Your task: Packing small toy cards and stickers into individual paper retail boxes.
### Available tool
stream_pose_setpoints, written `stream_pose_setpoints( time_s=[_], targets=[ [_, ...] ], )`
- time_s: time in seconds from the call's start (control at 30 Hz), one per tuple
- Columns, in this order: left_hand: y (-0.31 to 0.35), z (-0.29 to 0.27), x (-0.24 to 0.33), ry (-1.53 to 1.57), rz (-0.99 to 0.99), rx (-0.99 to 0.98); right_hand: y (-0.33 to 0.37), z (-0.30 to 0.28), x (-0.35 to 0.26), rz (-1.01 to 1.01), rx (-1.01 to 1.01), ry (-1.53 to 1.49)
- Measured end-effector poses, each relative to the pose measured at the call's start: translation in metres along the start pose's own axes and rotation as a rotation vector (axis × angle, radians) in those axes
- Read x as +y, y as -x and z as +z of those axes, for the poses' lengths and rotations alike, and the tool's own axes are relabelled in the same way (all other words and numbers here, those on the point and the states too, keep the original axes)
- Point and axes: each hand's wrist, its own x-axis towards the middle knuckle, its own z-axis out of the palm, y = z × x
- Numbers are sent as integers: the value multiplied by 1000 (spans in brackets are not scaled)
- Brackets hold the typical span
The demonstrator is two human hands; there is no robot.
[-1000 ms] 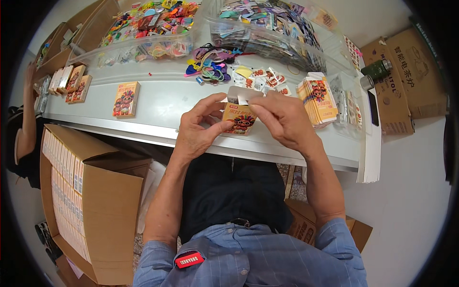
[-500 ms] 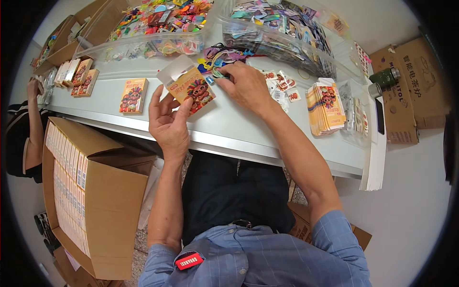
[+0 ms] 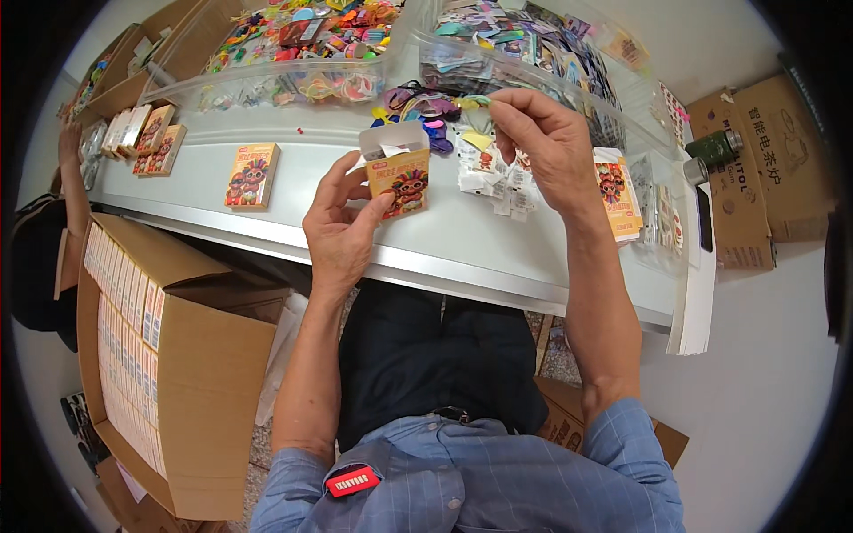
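My left hand [image 3: 342,233] is closed on a small orange-yellow cardboard box [image 3: 410,188] printed with a cartoon character. The box stands upright in the fingers, its white top flap raised. To its right, above the table, my right hand [image 3: 546,142] pinches a pale green loop-like band [image 3: 478,100]; its far end lies over the pile, and the pinched part is hidden by the fingers. Below that hand lie several small white printed packets [image 3: 484,182]. A tangled pile of coloured bands and trinkets [image 3: 426,115] sits just beyond the box.
Two clear plastic bins stand behind: a trinket bin [image 3: 293,75] and a card-packet bin [image 3: 524,67]. Flat orange boxes [image 3: 619,200] are stacked at right. A closed box [image 3: 251,178] stands left. A large carton [image 3: 209,400] sits lower left. A co-worker's arm [image 3: 75,169] shows far left.
My right hand has moved right with the pale green band. My left hand has shifted right, and the box has turned more upright. The co-worker's arm has moved too.
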Motion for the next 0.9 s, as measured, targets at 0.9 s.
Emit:
stream_pose_setpoints(
  time_s=[0.9],
  targets=[
    [6,0,-3,82,112,58,21,50,-13,-302,-84,494]
  ],
)
